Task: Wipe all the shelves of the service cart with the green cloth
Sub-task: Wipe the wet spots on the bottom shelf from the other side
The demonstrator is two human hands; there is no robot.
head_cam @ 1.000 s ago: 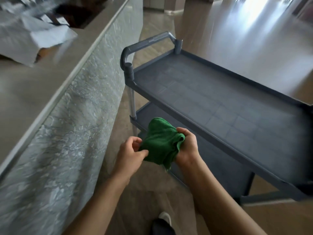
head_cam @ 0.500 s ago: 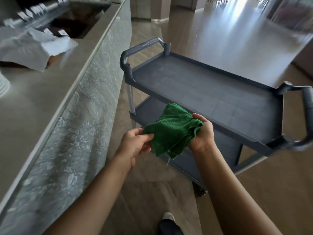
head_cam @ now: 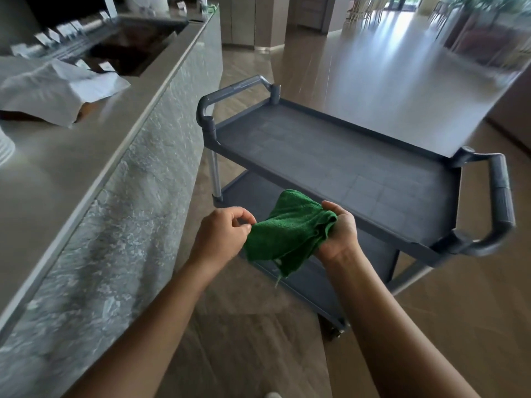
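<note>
A grey service cart [head_cam: 330, 165] stands in front of me, its bare top shelf tilted across the view and a lower shelf [head_cam: 244, 191] showing beneath. I hold a folded green cloth [head_cam: 287, 234] in the air just before the cart's near edge. My right hand [head_cam: 336, 234] grips the cloth's bunched right end. My left hand [head_cam: 221, 234] pinches its left edge between thumb and fingers. The cloth hangs clear of both shelves. The cart has a curved handle at each end [head_cam: 501, 202].
A long stone-fronted counter [head_cam: 94, 173] runs along my left, close to the cart's far handle [head_cam: 230, 93]. White paper [head_cam: 57, 90] lies on its top. Open polished floor [head_cam: 373, 76] stretches behind and right of the cart. My shoe tip [head_cam: 271, 394] shows at the bottom.
My view has swung right and up, bringing the cart's right handle into sight. Both hands have kept hold of the cloth and spread it a little wider.
</note>
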